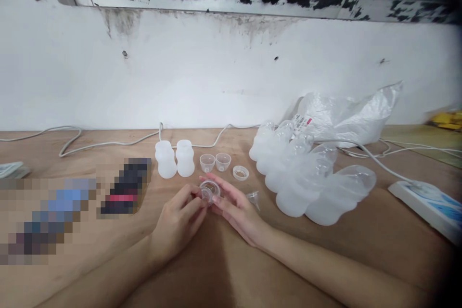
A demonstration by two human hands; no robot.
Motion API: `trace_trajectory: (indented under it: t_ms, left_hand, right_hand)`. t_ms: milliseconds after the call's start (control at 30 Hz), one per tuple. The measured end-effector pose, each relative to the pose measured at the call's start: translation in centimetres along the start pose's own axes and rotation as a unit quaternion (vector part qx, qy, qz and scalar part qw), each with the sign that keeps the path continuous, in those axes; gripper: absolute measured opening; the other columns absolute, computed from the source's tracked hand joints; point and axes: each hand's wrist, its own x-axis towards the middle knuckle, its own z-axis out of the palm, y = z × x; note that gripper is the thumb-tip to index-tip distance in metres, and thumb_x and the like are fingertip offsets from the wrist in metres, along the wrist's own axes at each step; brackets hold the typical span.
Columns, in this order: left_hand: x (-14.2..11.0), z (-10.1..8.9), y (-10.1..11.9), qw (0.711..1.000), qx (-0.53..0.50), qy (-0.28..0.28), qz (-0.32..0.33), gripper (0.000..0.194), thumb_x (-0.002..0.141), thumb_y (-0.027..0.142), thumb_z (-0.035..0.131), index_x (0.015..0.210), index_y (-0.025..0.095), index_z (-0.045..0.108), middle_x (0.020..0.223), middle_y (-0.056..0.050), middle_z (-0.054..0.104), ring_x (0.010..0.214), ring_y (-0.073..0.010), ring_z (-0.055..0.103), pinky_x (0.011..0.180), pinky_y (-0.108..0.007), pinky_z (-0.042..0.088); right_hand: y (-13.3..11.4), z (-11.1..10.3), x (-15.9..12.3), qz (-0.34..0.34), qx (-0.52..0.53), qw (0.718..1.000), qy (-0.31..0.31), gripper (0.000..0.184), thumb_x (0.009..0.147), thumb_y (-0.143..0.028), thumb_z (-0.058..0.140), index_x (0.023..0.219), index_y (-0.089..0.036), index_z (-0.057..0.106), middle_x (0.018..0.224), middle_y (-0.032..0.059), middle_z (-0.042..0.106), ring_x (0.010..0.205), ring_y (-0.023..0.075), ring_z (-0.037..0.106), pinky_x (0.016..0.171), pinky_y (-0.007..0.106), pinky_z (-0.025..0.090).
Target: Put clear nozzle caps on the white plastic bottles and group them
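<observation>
My left hand (180, 214) is closed, pinching a small clear round piece (207, 195) whose exact kind I cannot make out. My right hand (240, 211) is closed on a translucent screw ring (216, 187), thumb at its near side and fingers behind it. The two pieces touch or overlap. Just beyond my hands stand two clear cup-shaped caps (207, 162) and a second screw ring (240, 173). A clear bottle nipple (254, 198) lies right of my right hand. Two frosted, waisted bottles (166, 159) stand upright farther back on the left.
Several frosted bottles with clear domed covers (327, 197) are grouped at the right, before a crumpled plastic bag (346, 115). A power strip (426, 202) lies farther right. White cable (108, 144) runs along the wall; a dark, blurred-out object (126, 185) lies left.
</observation>
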Motion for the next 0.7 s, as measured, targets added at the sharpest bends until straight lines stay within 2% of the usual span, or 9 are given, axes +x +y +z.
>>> trace_trajectory:
  t_ms: [167,300,433,500,600,700]
  left_hand:
    - [0.0,0.2,-0.2,1.0,-0.021,-0.01,-0.004,0.013,0.081,0.01,0.045,0.075,0.016,0.055,0.083,-0.005,0.053,0.073,-0.012,0.055,0.065,-0.021,0.048]
    - [0.1,-0.1,0.1,0.999,-0.037,-0.032,-0.01,0.016,0.081,0.01,0.043,0.087,0.016,0.057,0.089,-0.007,0.053,0.078,-0.0135,0.056,0.07,-0.023,0.049]
    - [0.2,-0.7,0.5,0.996,-0.076,-0.042,-0.026,0.022,0.081,0.013,0.046,0.099,0.018,0.055,0.098,-0.008,0.056,0.09,-0.0165,0.056,0.078,-0.027,0.047]
    - [0.3,-0.9,0.4,0.99,-0.117,-0.021,-0.069,0.019,0.081,0.015,0.046,0.098,0.019,0.054,0.097,-0.006,0.057,0.088,-0.016,0.056,0.074,-0.026,0.048]
    - [0.5,-0.9,-0.1,0.963,-0.193,0.02,-0.189,0.009,0.08,0.021,0.05,0.089,0.019,0.052,0.087,-0.004,0.057,0.08,-0.0146,0.057,0.059,-0.021,0.049]
    - [0.9,-0.6,-0.7,0.933,-0.248,-0.007,-0.26,0.018,0.077,0.028,0.056,0.091,0.018,0.054,0.086,-0.003,0.059,0.082,-0.0164,0.057,0.057,-0.021,0.047]
  right_hand:
    - [0.0,0.0,0.0,-0.016,-0.023,1.0,-0.004,0.044,0.075,-0.025,0.061,0.117,-0.03,0.051,0.129,0.0026,0.048,0.112,0.0177,0.049,0.097,0.037,0.035]
    - [0.0,0.1,0.1,-0.007,-0.038,0.999,0.016,0.043,0.077,-0.023,0.059,0.118,-0.029,0.05,0.129,0.0027,0.048,0.111,0.0178,0.05,0.092,0.036,0.041]
    - [-0.1,0.1,0.2,-0.025,-0.052,0.997,0.042,0.042,0.077,-0.02,0.058,0.117,-0.027,0.051,0.127,0.0021,0.051,0.112,0.0169,0.049,0.094,0.035,0.041]
    - [0.0,0.2,0.2,-0.019,-0.038,0.998,0.05,0.039,0.076,-0.021,0.057,0.115,-0.027,0.052,0.126,0.0021,0.051,0.11,0.0176,0.051,0.091,0.035,0.044]
    - [0.0,0.3,0.2,-0.011,-0.025,0.998,0.05,0.035,0.077,-0.021,0.055,0.112,-0.027,0.053,0.126,0.0023,0.051,0.107,0.0177,0.054,0.087,0.035,0.047]
    - [-0.1,0.3,0.1,-0.024,-0.048,0.998,0.04,0.034,0.078,-0.019,0.053,0.111,-0.027,0.052,0.126,0.0017,0.051,0.111,0.0163,0.051,0.089,0.034,0.046]
